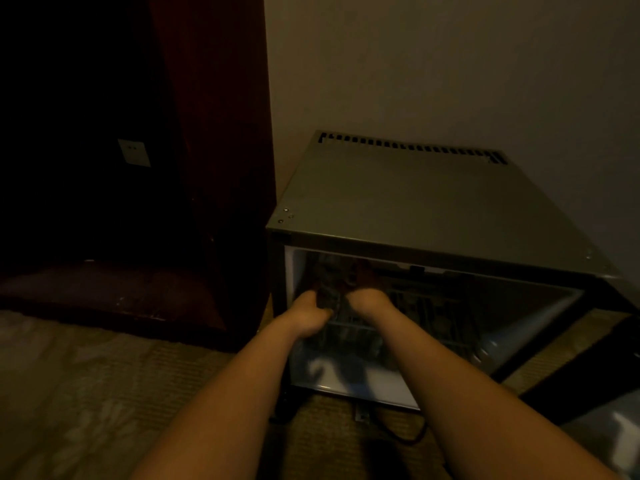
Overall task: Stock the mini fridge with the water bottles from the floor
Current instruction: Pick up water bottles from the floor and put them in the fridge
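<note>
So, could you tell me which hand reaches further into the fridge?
The right hand: its fingers stretch deeper into the grey metal mini fridge than the left hand does.

Dim pale wall (450, 64); patterned carpet (86, 393)

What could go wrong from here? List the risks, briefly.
1. The light is dim. The left hand and right hand work what looks like a bottle inside the mini fridge half blind, so it could slip.
2. It might catch or tip on the wire shelf.
3. The cable on the floor under the fridge could get snagged.
</note>
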`<action>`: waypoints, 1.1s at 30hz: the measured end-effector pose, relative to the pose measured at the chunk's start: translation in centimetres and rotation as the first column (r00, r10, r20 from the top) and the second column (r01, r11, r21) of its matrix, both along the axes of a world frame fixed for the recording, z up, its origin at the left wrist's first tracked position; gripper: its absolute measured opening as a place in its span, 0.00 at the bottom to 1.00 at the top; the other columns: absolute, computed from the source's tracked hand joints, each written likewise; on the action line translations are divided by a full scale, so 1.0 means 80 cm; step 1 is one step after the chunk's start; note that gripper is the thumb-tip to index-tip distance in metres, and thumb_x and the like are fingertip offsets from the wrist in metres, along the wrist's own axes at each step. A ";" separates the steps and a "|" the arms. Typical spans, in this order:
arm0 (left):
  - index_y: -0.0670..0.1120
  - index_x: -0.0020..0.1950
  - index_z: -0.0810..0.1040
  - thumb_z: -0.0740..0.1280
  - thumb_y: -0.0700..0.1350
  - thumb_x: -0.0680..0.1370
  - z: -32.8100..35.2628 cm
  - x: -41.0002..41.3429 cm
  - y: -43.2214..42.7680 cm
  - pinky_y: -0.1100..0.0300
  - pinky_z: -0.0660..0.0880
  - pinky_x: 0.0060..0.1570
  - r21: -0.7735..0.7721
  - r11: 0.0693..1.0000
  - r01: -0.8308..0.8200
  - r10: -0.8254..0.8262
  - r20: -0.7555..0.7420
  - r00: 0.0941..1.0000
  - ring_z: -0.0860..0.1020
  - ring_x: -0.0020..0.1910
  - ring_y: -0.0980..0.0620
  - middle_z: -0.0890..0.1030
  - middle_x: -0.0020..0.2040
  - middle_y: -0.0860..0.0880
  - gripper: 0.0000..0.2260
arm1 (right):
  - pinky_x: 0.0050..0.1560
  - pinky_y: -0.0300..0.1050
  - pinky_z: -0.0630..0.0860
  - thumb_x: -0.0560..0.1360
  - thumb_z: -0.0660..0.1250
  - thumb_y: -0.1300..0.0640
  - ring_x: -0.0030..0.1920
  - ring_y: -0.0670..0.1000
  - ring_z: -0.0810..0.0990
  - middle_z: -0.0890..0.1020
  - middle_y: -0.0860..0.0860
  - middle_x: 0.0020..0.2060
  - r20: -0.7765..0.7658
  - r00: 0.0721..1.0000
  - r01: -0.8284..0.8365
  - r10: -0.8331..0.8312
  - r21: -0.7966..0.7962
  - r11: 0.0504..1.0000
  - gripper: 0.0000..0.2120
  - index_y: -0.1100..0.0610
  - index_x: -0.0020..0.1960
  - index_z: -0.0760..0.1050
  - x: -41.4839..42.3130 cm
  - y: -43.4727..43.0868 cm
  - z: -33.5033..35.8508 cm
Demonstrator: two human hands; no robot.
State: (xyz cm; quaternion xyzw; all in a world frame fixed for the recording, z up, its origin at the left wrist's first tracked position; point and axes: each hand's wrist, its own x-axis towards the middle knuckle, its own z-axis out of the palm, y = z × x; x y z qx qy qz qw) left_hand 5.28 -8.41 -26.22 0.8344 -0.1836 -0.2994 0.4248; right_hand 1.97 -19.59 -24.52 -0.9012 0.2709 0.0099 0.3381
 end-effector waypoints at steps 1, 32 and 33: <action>0.40 0.68 0.68 0.63 0.37 0.76 0.003 -0.003 0.001 0.58 0.67 0.64 0.015 1.000 0.012 -0.012 0.010 1.000 0.72 0.66 0.43 0.73 0.66 0.39 0.19 | 0.67 0.45 0.63 0.79 0.59 0.55 0.70 0.58 0.66 0.66 0.59 0.71 -0.004 1.000 -0.010 0.010 -0.002 1.000 0.22 0.59 0.72 0.64 -0.006 -0.001 0.002; 0.48 0.65 0.71 0.60 0.52 0.79 0.218 -0.411 -0.030 0.54 0.72 0.63 0.197 0.670 0.716 -0.731 0.343 0.590 0.75 0.60 0.52 0.76 0.63 0.49 0.17 | 0.59 0.48 0.77 0.76 0.65 0.53 0.54 0.50 0.79 0.80 0.51 0.56 -0.095 0.995 0.011 -0.028 -0.168 0.986 0.16 0.51 0.63 0.72 -0.576 -0.055 0.215; 0.48 0.66 0.70 0.59 0.52 0.79 0.219 -0.434 -0.040 0.55 0.72 0.63 0.219 0.634 0.741 -0.762 0.343 0.550 0.74 0.61 0.51 0.75 0.64 0.49 0.18 | 0.59 0.48 0.77 0.76 0.66 0.53 0.54 0.49 0.79 0.80 0.50 0.55 -0.096 0.994 0.031 -0.047 -0.164 0.986 0.16 0.51 0.63 0.73 -0.601 -0.057 0.213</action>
